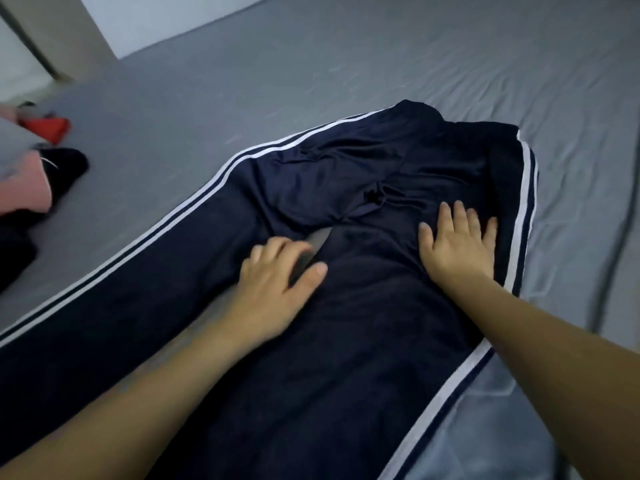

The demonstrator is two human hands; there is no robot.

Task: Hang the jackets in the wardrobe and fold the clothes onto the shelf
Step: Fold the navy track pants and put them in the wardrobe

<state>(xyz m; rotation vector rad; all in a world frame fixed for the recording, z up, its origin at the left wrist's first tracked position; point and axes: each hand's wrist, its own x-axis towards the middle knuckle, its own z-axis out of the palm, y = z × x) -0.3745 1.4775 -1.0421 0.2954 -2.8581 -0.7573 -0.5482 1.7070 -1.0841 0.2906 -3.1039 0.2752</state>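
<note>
A bed [346, 64] covered in a grey sheet takes up most of the view, and a pair of navy track trousers [346, 323] with white side stripes is spread across it, waistband on the far side of both hands and the legs running back toward the person. The trousers are not yet folded; the legs lie apart, with a sliver of grey sheet showing between them just beyond the left hand.

The right hand [457, 244] is laid flat on the trouser leg below the waistband, fingers straight and spread, pressing rather than gripping. The left hand [277, 289] rests at the crotch gap, fingers loosely bent over the cloth; nothing appears to be pinched in it (though its fingertips are blurred).

The step in hand is judged to be smoothing before the first fold. It would be done well if the wrinkles beyond the right hand were swept outward toward the stripe, and the drawstring [377, 197] tucked flat, before one leg is brought over the other, stripe to stripe.

A heap of other clothes [31, 174], pink, red and black, lies well to the left of the left hand.
</note>
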